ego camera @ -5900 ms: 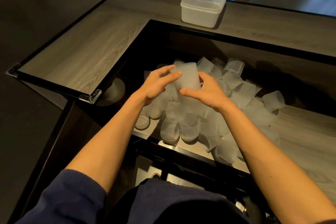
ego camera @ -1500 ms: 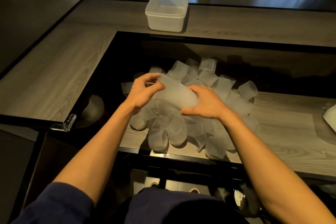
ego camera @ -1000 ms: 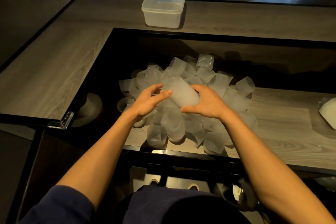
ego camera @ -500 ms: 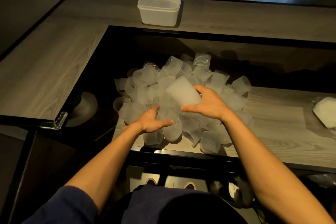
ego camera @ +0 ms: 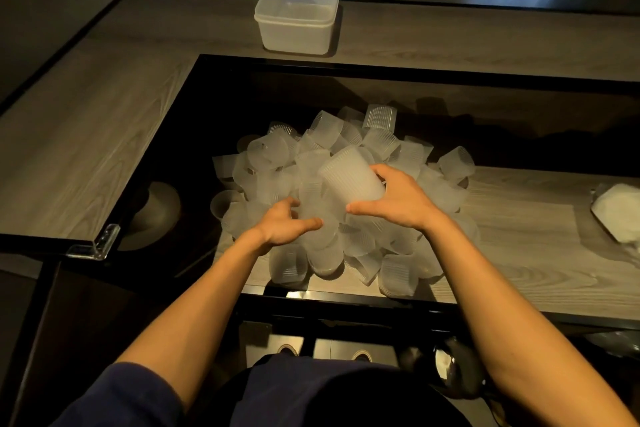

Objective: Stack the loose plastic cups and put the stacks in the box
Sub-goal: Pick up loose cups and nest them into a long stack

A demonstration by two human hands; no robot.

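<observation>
Gripping a short stack of frosted, ribbed plastic cups (ego camera: 349,177), the right hand (ego camera: 398,201) had its fingers wrapped over the far side and its thumb stretched along the near side, so that the stack lay tilted, closed end pointing up and to the left, just above the heap. The left hand (ego camera: 280,225) was lower and to the left, palm down, its fingers (ego camera: 289,205) curled down among the cups and its thumb stuck out to the right; whether it actually had hold of a cup could not be told, since the fingertips were buried. The heap of loose frosted plastic cups (ego camera: 377,146) lay jumbled on their sides and ends inside the black-framed middle section of the grey wood-grain worktop (ego camera: 86,149), directly beneath both hands. The translucent rectangular plastic box (ego camera: 294,35) stood open on the far strip of the worktop, well apart from the heap and with no cups visible in it. A white object (ego camera: 616,211), cut off by the right edge, lay to the right of the heap.
</observation>
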